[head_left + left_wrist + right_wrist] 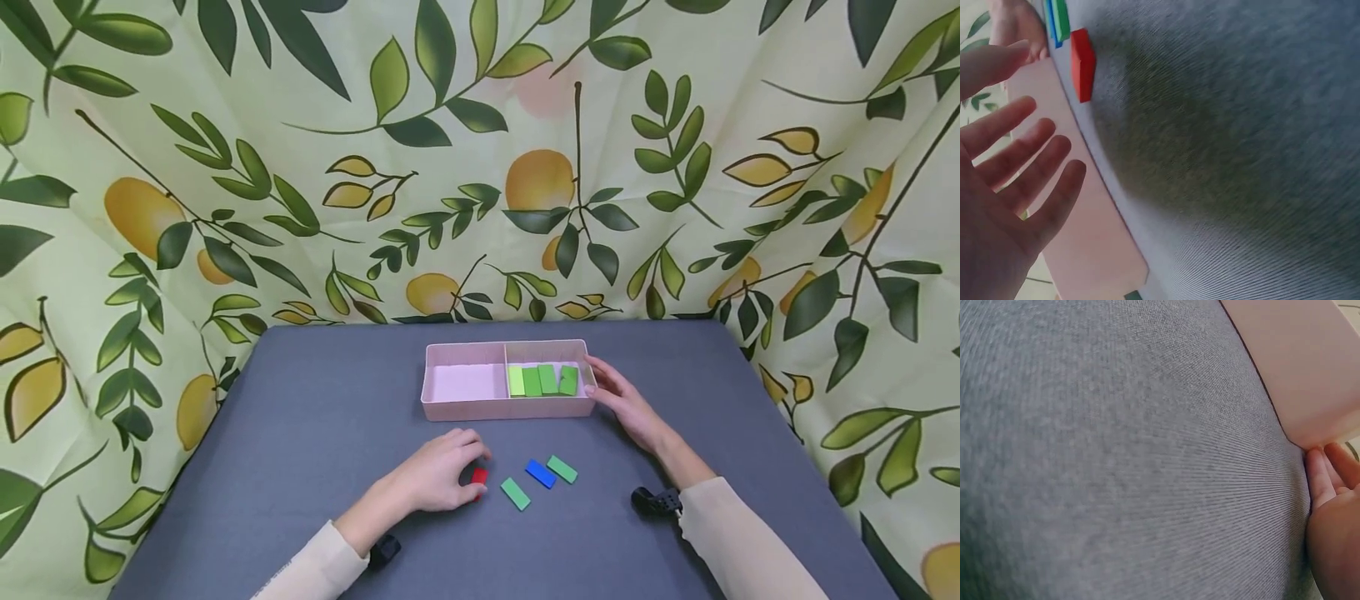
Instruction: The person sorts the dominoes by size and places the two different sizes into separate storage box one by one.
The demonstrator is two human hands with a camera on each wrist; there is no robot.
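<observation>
A red block lies on the table beside my left hand, whose thumb and fingers are spread around it in the head view. In the left wrist view, the fingers of that left hand are parted, with the red block beyond them. My right hand rests against the right end of a pink two-part box, thumb near its front corner. The right wrist view has the fingertips right at the box's corner. Several green blocks stand in a row in the right compartment.
To the right of the red block lie a blue block, a green block and another green block. The box's left compartment shows its bare floor. A leaf-patterned cloth hangs behind the grey table.
</observation>
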